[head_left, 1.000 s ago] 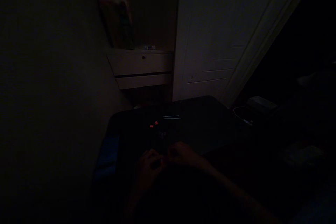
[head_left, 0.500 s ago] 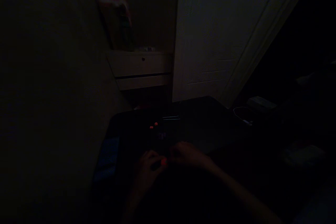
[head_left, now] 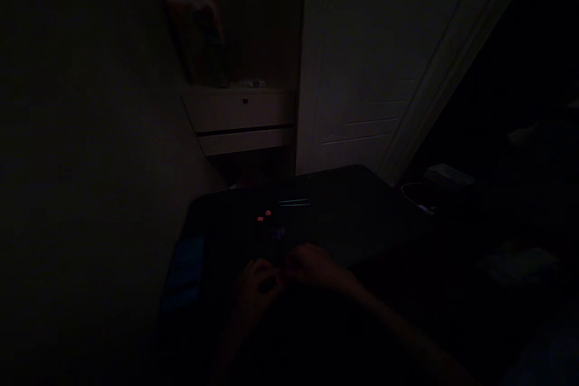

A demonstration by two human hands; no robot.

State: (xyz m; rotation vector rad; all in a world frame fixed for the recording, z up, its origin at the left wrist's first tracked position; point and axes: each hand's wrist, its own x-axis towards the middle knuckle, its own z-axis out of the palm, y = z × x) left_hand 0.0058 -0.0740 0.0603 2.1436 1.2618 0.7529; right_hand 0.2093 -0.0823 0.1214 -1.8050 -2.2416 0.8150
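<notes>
In very dim light my left hand [head_left: 256,286] pinches a small red piece [head_left: 279,280] between thumb and forefinger. My right hand [head_left: 310,262] is closed and meets it from the right, its fingertips at the same piece; whether they grip it is too dark to tell. Beyond the hands, two small orange-red pieces [head_left: 264,216] lie on the dark table [head_left: 353,199]. Just in front of my fingers is a small purplish object [head_left: 277,233], its kind unclear. A pair of thin, pale metal prongs, perhaps tweezers [head_left: 294,202], rests farther back.
A blue flat object [head_left: 184,271] lies along the table's left edge. Behind stand a drawer unit [head_left: 246,111] with a bag-like package [head_left: 196,36] on it and a pale panelled door [head_left: 362,72]. A white cable [head_left: 407,193] and box [head_left: 450,174] are at right.
My right hand has moved slightly left, closing in on the left fingertips. The red piece between them is now mostly covered. The picture has become darker.
</notes>
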